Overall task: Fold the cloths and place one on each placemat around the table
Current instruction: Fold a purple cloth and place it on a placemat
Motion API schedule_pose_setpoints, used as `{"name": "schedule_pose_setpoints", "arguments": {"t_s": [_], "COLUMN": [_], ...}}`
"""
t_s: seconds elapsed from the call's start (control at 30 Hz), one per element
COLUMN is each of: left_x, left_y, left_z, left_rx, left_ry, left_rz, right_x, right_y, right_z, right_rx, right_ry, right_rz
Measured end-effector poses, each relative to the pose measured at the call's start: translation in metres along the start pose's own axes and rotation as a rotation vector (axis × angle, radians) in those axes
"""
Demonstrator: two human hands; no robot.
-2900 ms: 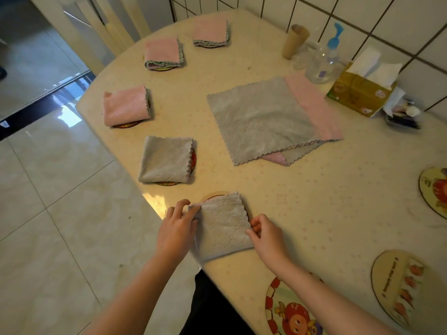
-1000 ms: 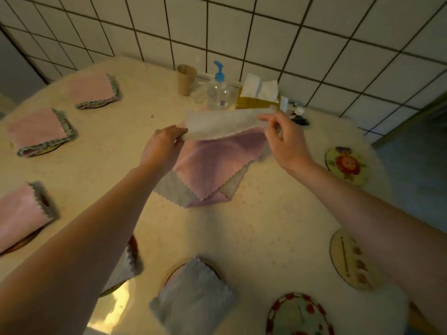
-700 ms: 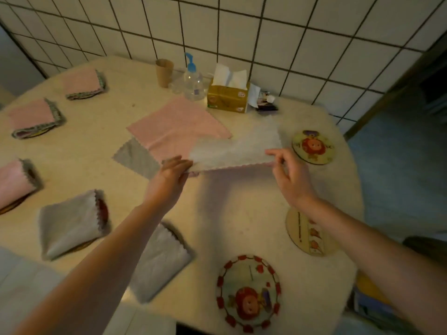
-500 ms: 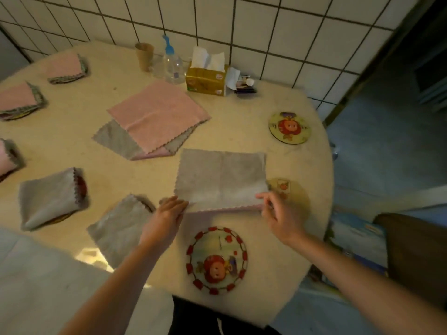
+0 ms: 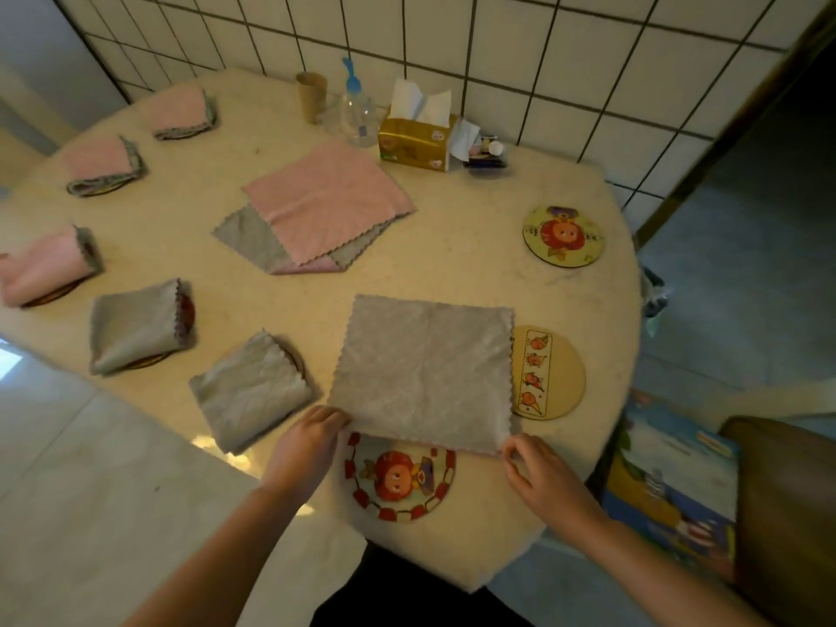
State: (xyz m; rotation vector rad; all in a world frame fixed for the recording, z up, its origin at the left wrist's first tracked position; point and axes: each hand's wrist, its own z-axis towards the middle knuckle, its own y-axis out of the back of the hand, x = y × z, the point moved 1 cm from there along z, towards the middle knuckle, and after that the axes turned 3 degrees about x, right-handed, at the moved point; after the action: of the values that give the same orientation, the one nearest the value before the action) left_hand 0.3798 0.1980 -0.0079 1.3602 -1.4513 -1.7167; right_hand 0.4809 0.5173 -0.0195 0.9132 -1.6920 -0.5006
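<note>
A: Which step is the person on?

B: The fold has not yet begun, by the look of it. The grey cloth (image 5: 425, 373) lies spread flat on the surface (image 5: 452, 273), its near edge over the top of the red-bordered placemat (image 5: 400, 481) and its right edge touching the placemat with the strip of figures (image 5: 549, 373).

A: And the hands?

B: The left hand (image 5: 310, 445) has its fingers curled on the cloth's near left corner; the right hand (image 5: 538, 472) pinches the near right corner between thumb and fingers. Both grip the grey cloth.

A: How far along is the whole job?

B: Five folded cloths already sit on mats along the left rim (three pink, two grey). Three placemats show bare, counting the round one farther off (image 5: 563, 235), and a stack of unfolded cloths (image 5: 316, 205) waits near the tissue box (image 5: 416, 138).

A: So the next move?

B: Probably lifting both near corners and carrying them to the far edge, keeping the scalloped edges aligned, then folding once more before setting it on the nearest mat.
</note>
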Motion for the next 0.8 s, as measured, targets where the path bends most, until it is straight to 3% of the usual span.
{"name": "schedule_pose_setpoints", "arguments": {"t_s": [0.17, 0.3, 0.37, 0.43, 0.57, 0.8], "left_x": [0.013, 0.026, 0.023, 0.021, 0.036, 0.048], "left_y": [0.017, 0.027, 0.028, 0.026, 0.011, -0.002], "left_z": [0.039, 0.081, 0.103, 0.121, 0.156, 0.208], "left_rx": [0.025, 0.078, 0.005, -0.058, -0.033, -0.033], "left_ry": [0.094, 0.35, 0.473, 0.583, 0.671, 0.638], "left_rz": [-0.102, -0.649, -0.897, -0.996, -0.937, -0.83], "right_x": [0.004, 0.008, 0.009, 0.007, -0.006, -0.019], "right_y": [0.024, 0.047, 0.055, 0.059, 0.063, 0.074], "right_z": [0.021, 0.051, 0.069, 0.089, 0.125, 0.167], "right_rx": [-0.136, -0.347, -0.432, -0.468, -0.473, -0.485], "right_ry": [-0.007, -0.093, -0.162, -0.241, -0.364, -0.365], "right_rz": [0.017, 0.119, 0.159, 0.212, 0.271, 0.242]}}
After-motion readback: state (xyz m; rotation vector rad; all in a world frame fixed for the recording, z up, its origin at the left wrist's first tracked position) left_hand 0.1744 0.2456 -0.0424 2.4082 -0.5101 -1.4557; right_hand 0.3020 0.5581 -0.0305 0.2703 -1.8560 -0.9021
